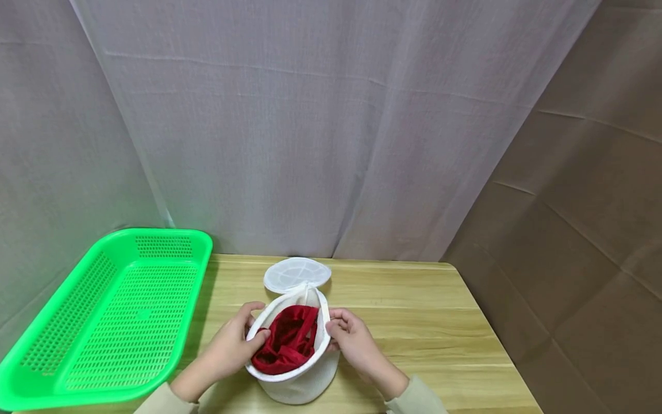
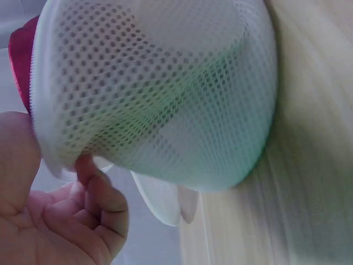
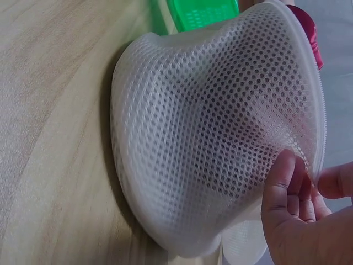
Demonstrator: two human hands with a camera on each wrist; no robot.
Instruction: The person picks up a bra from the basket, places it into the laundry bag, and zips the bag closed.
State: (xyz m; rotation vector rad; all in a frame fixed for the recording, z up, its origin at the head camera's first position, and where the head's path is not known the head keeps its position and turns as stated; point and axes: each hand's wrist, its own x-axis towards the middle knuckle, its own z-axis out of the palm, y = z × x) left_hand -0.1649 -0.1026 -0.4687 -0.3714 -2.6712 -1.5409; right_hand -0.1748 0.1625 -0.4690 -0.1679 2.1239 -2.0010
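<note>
- One white bag (image 1: 302, 390), of mesh, is seen at the lower centre of the head frame, its mouth uncovered.
- One bunch of red cloth (image 1: 289, 339) is contained in it.
- One lid (image 1: 297, 273) is laid back just above the mouth in the frame.
- Two hands are seen: by the left hand (image 1: 233, 340) the rim is pinched on its left side, thumb over the edge; by the right hand (image 1: 355, 343) it is pinched on the right, between thumb and fingers.
- One green basket (image 1: 77, 397) is placed at lower left.
- All is supported by one wooden table (image 1: 424, 328).
- Two sleeves (image 1: 416, 398) are shown at the bottom edge.
</note>
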